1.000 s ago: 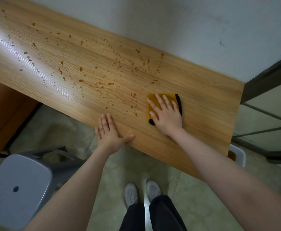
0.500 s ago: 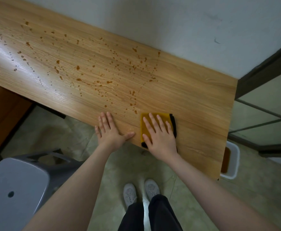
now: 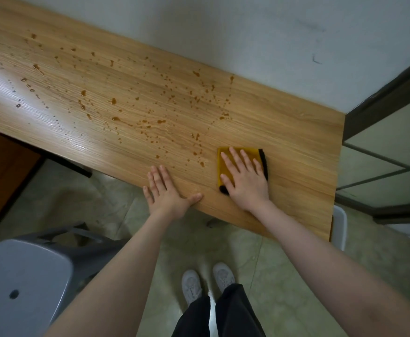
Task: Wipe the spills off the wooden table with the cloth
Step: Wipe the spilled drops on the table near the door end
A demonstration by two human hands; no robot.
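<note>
Cloth [image 3: 226,155] under right hand [image 3: 245,183] has slid farther from table [image 3: 296,142] edge.

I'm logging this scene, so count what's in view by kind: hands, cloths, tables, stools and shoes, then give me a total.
Hands: 2, the left hand and the right hand
Cloths: 1, the yellow cloth
Tables: 1, the wooden table
Stools: 1, the grey stool
Shoes: 2, the white shoes
Total: 7
</note>
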